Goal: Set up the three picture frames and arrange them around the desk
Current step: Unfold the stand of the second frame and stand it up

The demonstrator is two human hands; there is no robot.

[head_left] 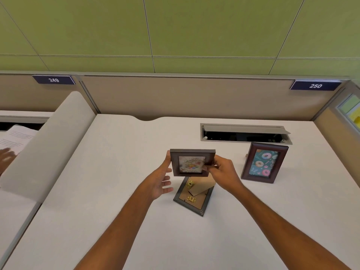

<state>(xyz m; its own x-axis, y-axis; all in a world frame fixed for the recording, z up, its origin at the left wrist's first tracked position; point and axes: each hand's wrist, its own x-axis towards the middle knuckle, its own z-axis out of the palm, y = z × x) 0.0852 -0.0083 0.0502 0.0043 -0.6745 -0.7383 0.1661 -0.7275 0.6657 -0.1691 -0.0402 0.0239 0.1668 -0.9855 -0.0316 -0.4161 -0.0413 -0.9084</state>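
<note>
**Three frames: one standing, one in your hands, one face down**

1. Desk [120, 172]: pale top, taken here as the landmark. A cable hatch [245, 133] sits open at its back right.
2. Doughnut frame [264, 163]: upright on the desk, just in front of the hatch, picture facing you. Judged done, unless you want it elsewhere.
3. Face-down frame [194, 197]: flat at the desk's middle, back showing, cardboard stand partly lifted, brass clips visible. Not yet set up.
4. Small frame [192, 162]: held above the desk, directly over the face-down frame, picture toward you.
5. Right hand [224, 172]: fingers closed on the small frame's right edge.
6. Left hand [161, 180]: thumb against the frame's left edge, other fingers spread loose beneath it.

Remaining, by this count: stand two frames, then spread all three around the desk.
</note>
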